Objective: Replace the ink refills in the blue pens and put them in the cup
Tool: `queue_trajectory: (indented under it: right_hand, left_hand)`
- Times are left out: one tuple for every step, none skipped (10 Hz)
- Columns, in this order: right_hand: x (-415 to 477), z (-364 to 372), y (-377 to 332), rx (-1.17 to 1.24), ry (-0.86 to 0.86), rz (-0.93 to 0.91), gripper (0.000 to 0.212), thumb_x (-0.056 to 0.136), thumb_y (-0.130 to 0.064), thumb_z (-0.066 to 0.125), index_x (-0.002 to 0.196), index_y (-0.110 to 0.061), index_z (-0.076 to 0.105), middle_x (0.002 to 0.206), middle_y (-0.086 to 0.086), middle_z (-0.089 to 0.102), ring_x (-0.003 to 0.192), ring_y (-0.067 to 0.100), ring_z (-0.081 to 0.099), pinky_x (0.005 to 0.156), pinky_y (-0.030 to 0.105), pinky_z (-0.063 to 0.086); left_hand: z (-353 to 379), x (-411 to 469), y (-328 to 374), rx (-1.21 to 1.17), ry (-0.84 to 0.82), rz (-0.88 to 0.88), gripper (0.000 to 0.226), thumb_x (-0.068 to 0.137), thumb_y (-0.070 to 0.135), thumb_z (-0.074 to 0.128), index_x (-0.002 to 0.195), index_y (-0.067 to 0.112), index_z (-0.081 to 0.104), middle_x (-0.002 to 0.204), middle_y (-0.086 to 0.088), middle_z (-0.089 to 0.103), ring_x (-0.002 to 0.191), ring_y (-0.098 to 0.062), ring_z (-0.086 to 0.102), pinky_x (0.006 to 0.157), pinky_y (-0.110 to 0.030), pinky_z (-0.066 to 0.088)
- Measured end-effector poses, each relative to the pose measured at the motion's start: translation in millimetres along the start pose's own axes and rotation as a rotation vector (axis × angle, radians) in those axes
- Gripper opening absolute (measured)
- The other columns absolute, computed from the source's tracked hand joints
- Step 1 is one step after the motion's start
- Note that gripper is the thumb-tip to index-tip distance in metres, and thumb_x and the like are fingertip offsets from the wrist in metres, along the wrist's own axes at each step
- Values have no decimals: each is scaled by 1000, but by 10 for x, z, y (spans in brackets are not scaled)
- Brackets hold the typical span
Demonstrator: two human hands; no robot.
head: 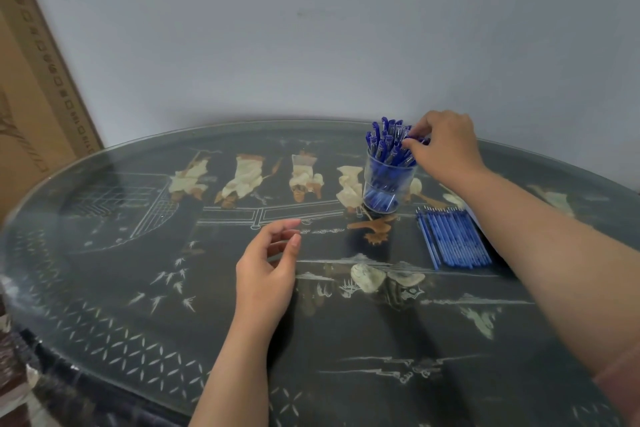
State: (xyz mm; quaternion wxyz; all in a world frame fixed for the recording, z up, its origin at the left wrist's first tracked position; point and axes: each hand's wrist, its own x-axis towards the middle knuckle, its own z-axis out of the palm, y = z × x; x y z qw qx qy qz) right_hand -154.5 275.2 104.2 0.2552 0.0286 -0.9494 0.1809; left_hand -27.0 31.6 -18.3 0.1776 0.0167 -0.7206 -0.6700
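A clear plastic cup (388, 184) stands at the far right of the table, packed with several blue pens (382, 142) standing cap-up. My right hand (441, 144) reaches over the cup's right side and pinches the top of one blue pen (415, 140) among them. To the right of the cup, a row of several blue ink refills (453, 239) lies side by side on the table. My left hand (266, 267) hovers over the table's middle with its fingers loosely curled, holding nothing.
The table (138, 288) is a dark oval with painted figures under a glass top; its near-left edge curves close to me. A grey wall rises behind it. A cardboard box (31, 97) leans at the far left.
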Motion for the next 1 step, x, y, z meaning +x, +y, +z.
queue_trajectory:
  right_hand:
    - [-63,0,0,140,19,21,14,88,-30,71,98,-24,62,98,1,63,105,28,56,95,44,45]
  left_hand:
    - [-5,-2,-17,7,-4,6,20,94,17,61,100,35,69,94,16,68,92,-5,64,89,-43,55]
